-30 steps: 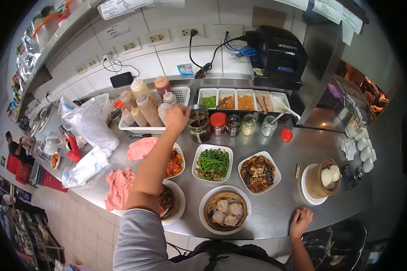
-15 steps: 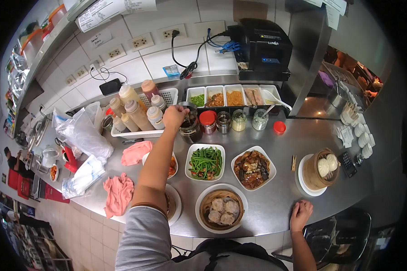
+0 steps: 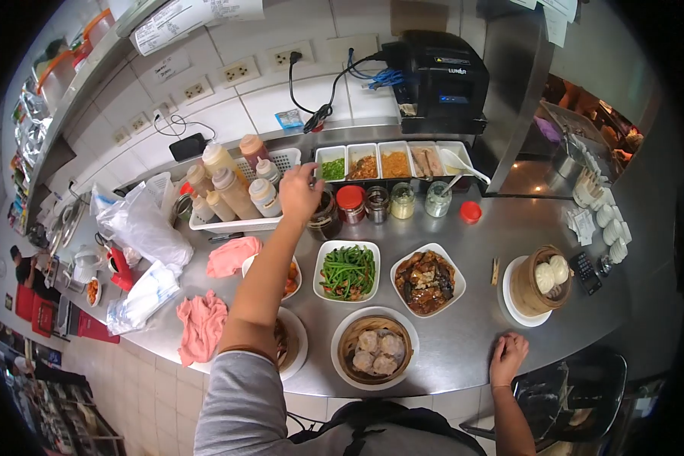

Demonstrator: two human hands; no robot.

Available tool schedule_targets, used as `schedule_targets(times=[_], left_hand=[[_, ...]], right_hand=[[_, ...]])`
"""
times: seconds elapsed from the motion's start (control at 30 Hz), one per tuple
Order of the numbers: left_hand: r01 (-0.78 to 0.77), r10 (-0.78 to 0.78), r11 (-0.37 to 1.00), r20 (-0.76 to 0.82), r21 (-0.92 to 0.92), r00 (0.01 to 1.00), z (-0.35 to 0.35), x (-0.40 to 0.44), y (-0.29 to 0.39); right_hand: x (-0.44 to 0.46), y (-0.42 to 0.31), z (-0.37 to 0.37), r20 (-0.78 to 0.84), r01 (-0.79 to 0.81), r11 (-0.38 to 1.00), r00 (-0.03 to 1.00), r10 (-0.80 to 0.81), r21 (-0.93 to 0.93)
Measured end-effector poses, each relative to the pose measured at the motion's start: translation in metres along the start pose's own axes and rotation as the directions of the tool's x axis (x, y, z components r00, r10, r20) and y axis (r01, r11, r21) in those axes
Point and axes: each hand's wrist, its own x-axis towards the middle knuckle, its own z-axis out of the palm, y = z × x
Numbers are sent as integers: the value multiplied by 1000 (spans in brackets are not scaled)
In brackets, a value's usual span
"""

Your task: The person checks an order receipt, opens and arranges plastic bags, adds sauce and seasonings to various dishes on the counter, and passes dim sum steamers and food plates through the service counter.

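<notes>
My left hand [image 3: 302, 193] is raised over a dark glass jar [image 3: 324, 220], next to the basket of squeeze bottles [image 3: 235, 194]. Its fingers are partly spread near the tub of chopped green onion [image 3: 331, 165], and I see nothing held in them. The hand hides part of the jar's top. My right hand [image 3: 508, 357] rests at the counter's front edge with its fingers curled in and nothing visible in them. Between the hands stand green beans [image 3: 347, 272] in a square bowl, an eggplant-like dish [image 3: 429, 283] and a bamboo steamer of dumplings [image 3: 377, 353].
Red-lidded [image 3: 350, 204] and open jars line the back, below topping tubs [image 3: 394, 165] and a black printer [image 3: 443, 83]. A steamer of white buns [image 3: 539, 281] sits at right near a clothespin [image 3: 495, 271]. Pink cloths [image 3: 202, 327] and plastic bags [image 3: 144, 228] lie at left.
My left hand has lifted slightly up and away from the dark jar, and its fingers have loosened from their pinch at the jar's top. My right hand stays at the counter edge.
</notes>
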Motion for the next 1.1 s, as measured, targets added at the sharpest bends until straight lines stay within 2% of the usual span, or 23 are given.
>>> schedule_targets(times=[0.03,0.1,0.13,0.17,0.27,0.3,0.37,0.43,0.57,0.67,0.77,0.9,1.0,1.03,1.1], left_hand=[[-101,101,995,-78,2,992,-2,0,17],[-254,280,948,125,-190,952,9,-3,38],[-248,289,953,273,-175,918,10,-7,53],[-124,190,977,443,-174,876,12,-8,70],[-24,147,970,501,-243,853,57,-11,69],[-46,241,904,420,-424,875,65,-10,68],[153,69,850,394,-503,916,79,-6,63],[321,-117,737,356,-595,927,82,0,64],[171,-75,873,220,-457,972,89,6,57],[-91,129,935,91,-343,987,88,4,60],[-285,326,937,209,-202,922,80,-3,63],[95,-3,943,277,-318,961,85,0,61],[181,-111,949,260,-260,959,85,1,60],[175,-96,951,294,-256,951,91,0,56],[299,-195,886,301,-355,933,95,-2,56]], right_hand=[[0,1,0,-1,8,1000,1000,-8,3],[-4,0,2,2,13,1000,1000,-13,-7],[-3,-1,3,2,11,1000,1000,-10,-22],[-1,-1,2,-2,9,999,1000,-9,-38],[0,-3,-1,-8,14,1000,1000,-15,-23],[-1,-1,0,-8,12,1000,1000,-12,-15],[-2,3,2,-6,5,1000,1000,-5,1],[-2,5,3,-20,7,1000,1000,-7,5],[-1,-2,-1,-5,-12,1000,1000,12,-1],[-1,0,-1,-4,-16,1000,1000,16,-3],[0,-2,-3,9,-28,999,1000,28,19],[1,-4,-4,-4,-25,999,1000,25,27],[0,-4,-3,-6,-19,999,1000,19,27],[1,-4,-4,-3,-20,1000,1000,20,23],[2,-5,-4,0,-22,1000,1000,22,21]])
